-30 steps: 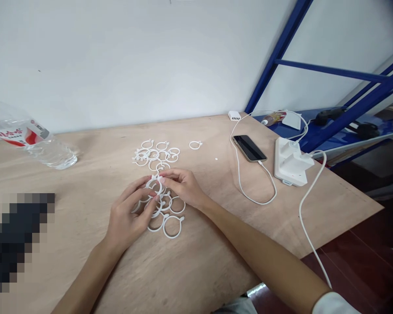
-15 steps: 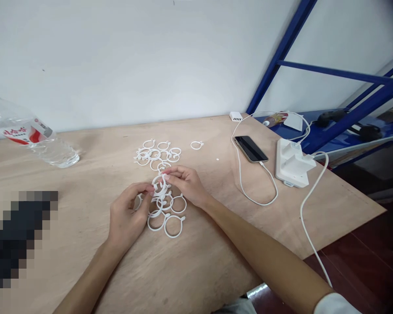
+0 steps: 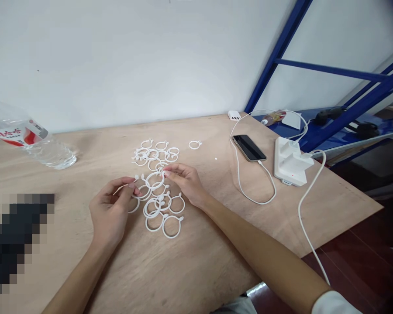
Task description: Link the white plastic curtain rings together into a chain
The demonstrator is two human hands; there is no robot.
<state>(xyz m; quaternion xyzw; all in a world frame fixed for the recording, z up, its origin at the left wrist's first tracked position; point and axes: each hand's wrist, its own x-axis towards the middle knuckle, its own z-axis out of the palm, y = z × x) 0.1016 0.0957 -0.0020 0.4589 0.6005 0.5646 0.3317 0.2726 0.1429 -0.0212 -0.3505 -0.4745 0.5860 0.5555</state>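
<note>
Between thumb and fingertips, my right hand (image 3: 187, 184) pinches a white curtain ring (image 3: 155, 187) by its small tab, and the loop hangs toward the left. My left hand (image 3: 109, 209) is closed at the fingertips on another white curtain ring (image 3: 144, 199), just left of the first; part of this ring is hidden by the fingers. Under and in front of the hands lie several loose curtain rings (image 3: 172, 237), some overlapping. Behind the hands sits a second cluster of curtain rings (image 3: 153, 150). A single ring (image 3: 194, 148) lies apart to the right.
A water bottle (image 3: 57, 152) is at the left, above a blurred dark object (image 3: 16, 240). To the right are a phone (image 3: 249, 147) on a white cable, a power strip (image 3: 290, 168) with plugs, and a small white charger (image 3: 233, 115). A blue metal frame (image 3: 278, 56) rises beyond the wooden table (image 3: 190, 270).
My left hand has moved left, away from my right hand, with a ring in its fingers. The right hand stays nearly in place, and its ring now shows apart from the left fingers.
</note>
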